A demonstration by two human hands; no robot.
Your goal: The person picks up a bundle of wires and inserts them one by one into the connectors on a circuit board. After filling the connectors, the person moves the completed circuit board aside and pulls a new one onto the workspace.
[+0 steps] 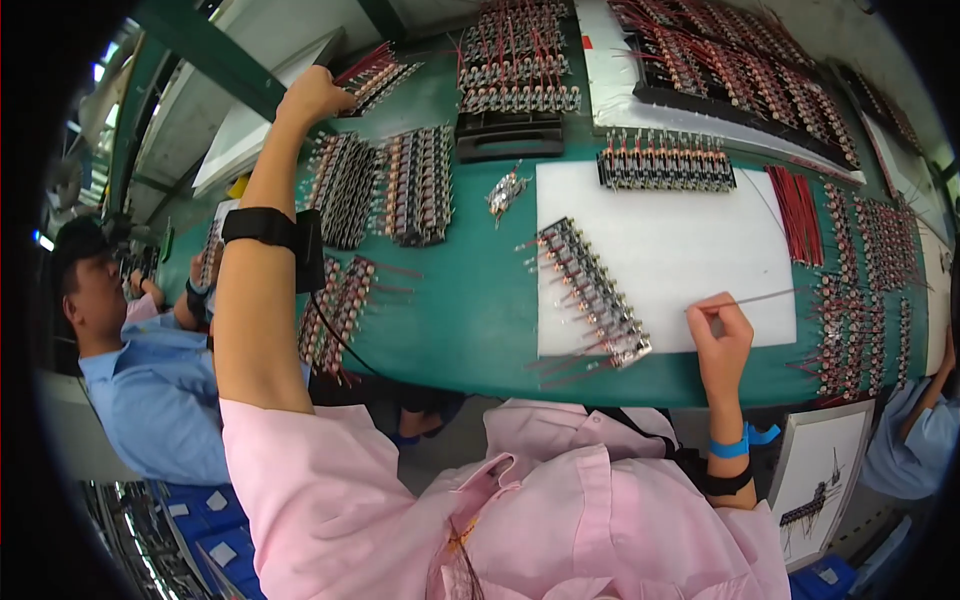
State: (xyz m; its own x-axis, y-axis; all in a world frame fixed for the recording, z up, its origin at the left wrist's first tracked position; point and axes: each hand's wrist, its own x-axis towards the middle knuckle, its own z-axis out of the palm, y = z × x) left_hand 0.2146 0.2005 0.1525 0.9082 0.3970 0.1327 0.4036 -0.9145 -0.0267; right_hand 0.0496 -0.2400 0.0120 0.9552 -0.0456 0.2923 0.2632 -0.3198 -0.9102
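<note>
My right hand (722,332) is closed in a pinch over the right front of a white foam sheet (690,265). A thin dark red wire (765,297) runs out of its fingers toward the right. To its left, a strip of joined circuit boards (590,285) lies slantwise across the sheet, with red wires at its near end. Far to the left, my outstretched left hand (314,97) has its fingers curled at the end of a board strip with red wires (385,85). Whatever those fingertips grip is hidden.
Another board strip (665,168) lies across the sheet's far edge. Right of it is a bundle of red wires (795,215). Stacked strips (415,185) and a small clump of parts (507,193) rest on the green table (460,330). A co-worker (150,350) sits at left.
</note>
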